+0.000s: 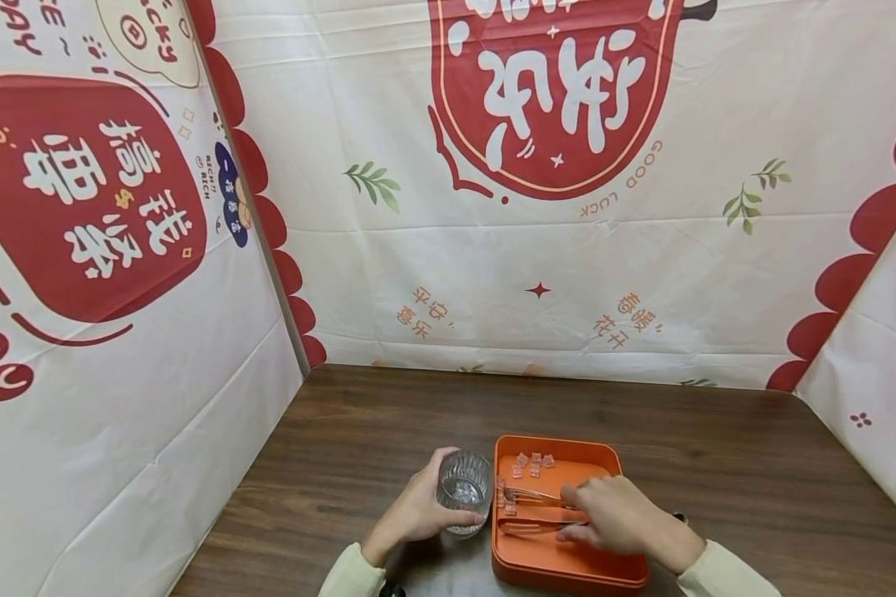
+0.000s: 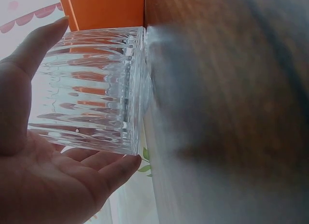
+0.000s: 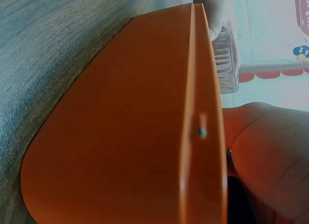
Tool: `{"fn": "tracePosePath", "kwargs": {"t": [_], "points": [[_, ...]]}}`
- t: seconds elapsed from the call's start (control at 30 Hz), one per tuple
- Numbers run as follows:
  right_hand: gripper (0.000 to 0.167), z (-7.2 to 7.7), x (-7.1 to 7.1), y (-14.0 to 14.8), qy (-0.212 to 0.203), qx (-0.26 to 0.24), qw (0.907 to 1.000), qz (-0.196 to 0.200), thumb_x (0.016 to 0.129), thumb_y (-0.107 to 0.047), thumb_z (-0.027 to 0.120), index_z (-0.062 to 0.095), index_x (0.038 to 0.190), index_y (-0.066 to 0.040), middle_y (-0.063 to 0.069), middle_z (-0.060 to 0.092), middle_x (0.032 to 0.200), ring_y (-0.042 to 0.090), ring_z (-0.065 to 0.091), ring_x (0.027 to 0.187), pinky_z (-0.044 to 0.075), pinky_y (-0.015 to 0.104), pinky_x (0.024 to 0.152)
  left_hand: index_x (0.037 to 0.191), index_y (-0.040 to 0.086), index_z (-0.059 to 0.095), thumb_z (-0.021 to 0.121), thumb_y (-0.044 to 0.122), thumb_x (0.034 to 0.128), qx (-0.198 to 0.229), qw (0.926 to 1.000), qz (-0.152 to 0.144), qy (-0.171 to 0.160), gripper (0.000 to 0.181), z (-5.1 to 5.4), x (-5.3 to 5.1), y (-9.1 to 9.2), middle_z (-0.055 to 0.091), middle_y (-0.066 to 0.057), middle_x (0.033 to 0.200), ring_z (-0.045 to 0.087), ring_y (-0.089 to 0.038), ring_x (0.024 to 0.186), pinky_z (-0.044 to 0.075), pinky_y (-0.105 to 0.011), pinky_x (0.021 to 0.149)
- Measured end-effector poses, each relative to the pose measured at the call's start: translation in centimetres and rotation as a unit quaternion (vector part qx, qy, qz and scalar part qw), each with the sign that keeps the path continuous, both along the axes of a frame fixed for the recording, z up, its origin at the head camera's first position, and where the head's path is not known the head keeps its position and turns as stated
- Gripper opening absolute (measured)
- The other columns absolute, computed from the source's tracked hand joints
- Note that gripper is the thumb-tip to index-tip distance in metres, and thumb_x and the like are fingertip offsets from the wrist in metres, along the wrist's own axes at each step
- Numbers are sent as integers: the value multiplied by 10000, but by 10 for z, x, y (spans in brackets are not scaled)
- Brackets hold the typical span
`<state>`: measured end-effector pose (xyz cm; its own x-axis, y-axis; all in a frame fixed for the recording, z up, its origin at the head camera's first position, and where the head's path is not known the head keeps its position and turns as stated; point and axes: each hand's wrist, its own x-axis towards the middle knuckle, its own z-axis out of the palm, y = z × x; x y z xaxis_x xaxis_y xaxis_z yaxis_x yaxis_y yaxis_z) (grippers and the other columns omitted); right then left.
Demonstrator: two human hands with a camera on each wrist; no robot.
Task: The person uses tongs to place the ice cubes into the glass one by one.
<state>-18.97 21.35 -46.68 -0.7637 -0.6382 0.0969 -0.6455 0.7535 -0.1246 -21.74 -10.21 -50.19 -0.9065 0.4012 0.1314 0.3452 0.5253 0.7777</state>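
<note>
A ribbed clear drinking glass [image 1: 465, 485] stands upright at the left side of a shallow orange tray [image 1: 578, 466]. My left hand [image 1: 421, 507] holds this glass, thumb on one side and fingers round the other; the left wrist view shows the same hold on the glass [image 2: 96, 93]. Over the tray, my right hand [image 1: 616, 516] grips metal tongs [image 1: 536, 526], their arms spread and tips pointing left. Small clear cubes [image 1: 535, 466] lie in the tray's far left part, and several more are by the tong tips. The tray wall mostly hides my right hand in the right wrist view.
The tray rests near the front of a dark wood table [image 1: 388, 414]. White printed cloth [image 1: 493, 257] hangs behind the table and along both sides. In the right wrist view, the tray's outer wall [image 3: 120, 118] fills the middle.
</note>
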Motion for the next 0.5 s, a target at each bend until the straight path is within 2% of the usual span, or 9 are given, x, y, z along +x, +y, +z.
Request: {"fn": "tracePosePath", "kwargs": {"t": [0.2, 0.5], "points": [[357, -3, 0, 0, 0, -7, 10000, 48, 883, -550, 664, 572, 873, -205, -182, 445, 649, 11, 342, 538, 283, 242, 471, 1393, 184, 407, 917, 399, 662, 25, 10000, -31, 51, 917, 0, 0, -1, 626, -94, 1199, 612, -278, 1048, 490, -450, 866], [342, -4, 1, -1, 75, -32, 10000, -19, 899, -537, 646, 531, 830, -222, -174, 395, 631, 19, 342, 542, 287, 243, 483, 1387, 205, 409, 920, 401, 658, 9, 10000, -12, 73, 912, 0, -1, -1, 622, -94, 1200, 611, -278, 1048, 491, -452, 864]]}}
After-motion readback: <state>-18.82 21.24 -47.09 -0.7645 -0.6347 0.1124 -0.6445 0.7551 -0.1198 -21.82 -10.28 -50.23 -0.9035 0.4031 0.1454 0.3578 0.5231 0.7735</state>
